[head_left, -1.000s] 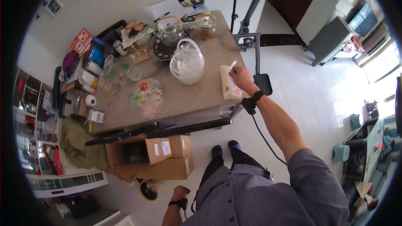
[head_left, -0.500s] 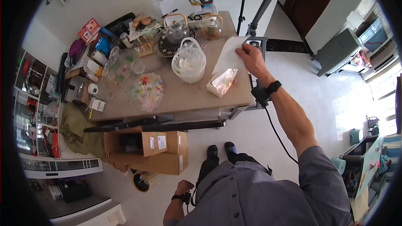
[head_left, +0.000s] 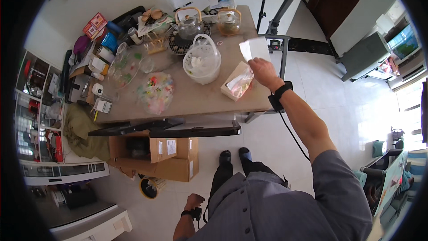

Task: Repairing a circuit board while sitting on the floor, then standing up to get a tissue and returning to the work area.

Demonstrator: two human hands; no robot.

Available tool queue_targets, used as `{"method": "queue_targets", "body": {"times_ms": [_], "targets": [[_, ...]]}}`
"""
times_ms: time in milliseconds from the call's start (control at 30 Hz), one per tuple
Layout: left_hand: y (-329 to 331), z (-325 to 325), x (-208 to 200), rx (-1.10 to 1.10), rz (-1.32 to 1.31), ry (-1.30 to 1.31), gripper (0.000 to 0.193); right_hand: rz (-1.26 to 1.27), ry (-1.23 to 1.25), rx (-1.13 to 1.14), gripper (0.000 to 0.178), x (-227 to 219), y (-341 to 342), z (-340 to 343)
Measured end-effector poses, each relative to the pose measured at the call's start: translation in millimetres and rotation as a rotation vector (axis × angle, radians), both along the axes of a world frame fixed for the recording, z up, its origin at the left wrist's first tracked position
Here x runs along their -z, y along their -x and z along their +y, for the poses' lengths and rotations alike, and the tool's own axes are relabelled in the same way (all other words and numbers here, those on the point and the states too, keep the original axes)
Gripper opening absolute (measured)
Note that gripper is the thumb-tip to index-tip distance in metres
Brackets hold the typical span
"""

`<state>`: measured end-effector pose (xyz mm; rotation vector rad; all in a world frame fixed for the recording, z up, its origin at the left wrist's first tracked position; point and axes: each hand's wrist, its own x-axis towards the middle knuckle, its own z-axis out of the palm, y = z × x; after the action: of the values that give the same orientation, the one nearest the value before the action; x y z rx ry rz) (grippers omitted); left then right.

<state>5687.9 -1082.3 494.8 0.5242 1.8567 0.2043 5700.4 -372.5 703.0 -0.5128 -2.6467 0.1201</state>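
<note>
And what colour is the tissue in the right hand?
White; the tissue shows best in the head view, the only one here.

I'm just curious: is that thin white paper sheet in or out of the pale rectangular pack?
Out: the sheet is pinched in the right hand, its white face visible beyond the pack.

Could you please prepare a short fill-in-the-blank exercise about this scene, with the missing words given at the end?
1. The person's ____ hand holds a white tissue.
2. In the picture, the white basket stands to the ____ of the tissue pack.
3. Altogether, ____ tan-handled kettles stand on the table.

Missing words: right; left; two.
</note>
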Motion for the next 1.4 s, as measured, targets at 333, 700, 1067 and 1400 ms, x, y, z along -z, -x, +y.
{"method": "queue_targets", "body": {"times_ms": [333, 700, 1067, 1400], "targets": [[-13.1, -10.1, -13.2, 0.127, 0.047, -0.011, 0.028, -0.371, 0.098, -0.141, 0.014, 34.3, 37.7, -11.0], [-4.9, 36.0, -33.4, -0.189, 0.005, 0.062, 0.036, -0.28, 0.325, -0.248, 0.014, 32.7, 54.6, -11.6], [-15.9, 29.9, -10.9, -0.131, 0.081, 0.047, 0.019, 0.308, 0.2, -0.108, 0.01, -31.6, 42.3, 2.5], [-40.0, 37.2, -9.7, -0.162, 0.055, 0.03, 0.019, 0.375, 0.187, -0.012, 0.015, -76.1, 33.2, -8.3]]}}
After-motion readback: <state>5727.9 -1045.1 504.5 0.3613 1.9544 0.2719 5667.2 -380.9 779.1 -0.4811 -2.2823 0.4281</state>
